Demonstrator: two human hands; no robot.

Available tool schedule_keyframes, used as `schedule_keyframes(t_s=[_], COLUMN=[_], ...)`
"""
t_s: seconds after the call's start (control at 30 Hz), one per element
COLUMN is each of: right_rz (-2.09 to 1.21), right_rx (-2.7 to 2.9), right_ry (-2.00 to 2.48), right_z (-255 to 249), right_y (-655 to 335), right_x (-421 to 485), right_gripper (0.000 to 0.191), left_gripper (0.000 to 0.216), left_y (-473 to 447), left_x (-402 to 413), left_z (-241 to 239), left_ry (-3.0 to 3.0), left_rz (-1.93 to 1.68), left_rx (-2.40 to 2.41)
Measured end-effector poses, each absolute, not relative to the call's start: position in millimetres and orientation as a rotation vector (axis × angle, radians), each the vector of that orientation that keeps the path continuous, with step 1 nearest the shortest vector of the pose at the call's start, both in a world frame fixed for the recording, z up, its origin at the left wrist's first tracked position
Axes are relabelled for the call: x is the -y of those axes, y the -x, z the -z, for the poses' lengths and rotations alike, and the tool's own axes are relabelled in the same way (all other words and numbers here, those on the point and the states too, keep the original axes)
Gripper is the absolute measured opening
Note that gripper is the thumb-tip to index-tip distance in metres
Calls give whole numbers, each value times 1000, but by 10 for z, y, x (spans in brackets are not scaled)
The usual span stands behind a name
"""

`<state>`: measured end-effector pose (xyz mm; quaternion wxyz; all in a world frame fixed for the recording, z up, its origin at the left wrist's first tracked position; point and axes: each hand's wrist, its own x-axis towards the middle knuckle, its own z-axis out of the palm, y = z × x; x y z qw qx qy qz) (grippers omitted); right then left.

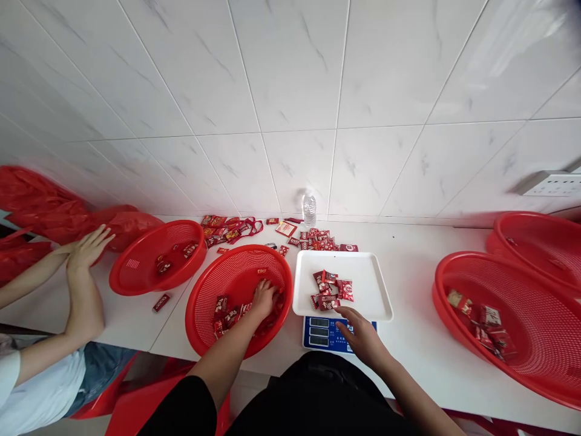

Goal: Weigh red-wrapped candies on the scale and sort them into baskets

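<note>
My left hand (263, 298) reaches into a red mesh basket (206, 284) and curls down among small red candy packets (226, 317) lying in it; what its fingers hold is hidden. My right hand (361, 335) rests at the front edge of a white tray (372, 275) that sits on a blue digital scale (320, 330), fingers loosely spread and holding nothing. A few red candy packets (331, 289) lie on the tray just beyond its fingertips.
Another person sits at the left, hands (86, 248) raised beside a second red basket (136, 269) and red bags (40, 212). Two large red baskets (531, 281) stand at the right. Loose candies (318, 239) and a water bottle (309, 209) sit by the tiled wall.
</note>
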<state>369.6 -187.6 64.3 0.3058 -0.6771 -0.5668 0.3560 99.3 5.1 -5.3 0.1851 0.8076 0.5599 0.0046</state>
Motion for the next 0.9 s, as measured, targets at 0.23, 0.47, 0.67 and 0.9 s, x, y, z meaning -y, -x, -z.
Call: schedule_keyframes(t_s=[0.23, 0.47, 0.67, 0.9], right_rz=[-984, -972, -932, -703], right_rx=[1454, 1397, 1372, 1437], right_ry=[1771, 1752, 1724, 1820], right_z=[-667, -602, -578, -472], right_y=[-3701, -3781, -3792, -3859], right_x=[1877, 1912, 1935, 1953], right_gripper=[38, 37, 36, 34], left_gripper=[26, 29, 25, 70], left_y=[-1098, -1335, -2002, -2314], left_x=[7, 29, 282, 369], left_z=[-35, -529, -737, -623], left_ry=[-2152, -2236, -2608, -2505], left_rz=[-127, -569, -541, -198], left_rx=[-1626, -1642, -958, -918])
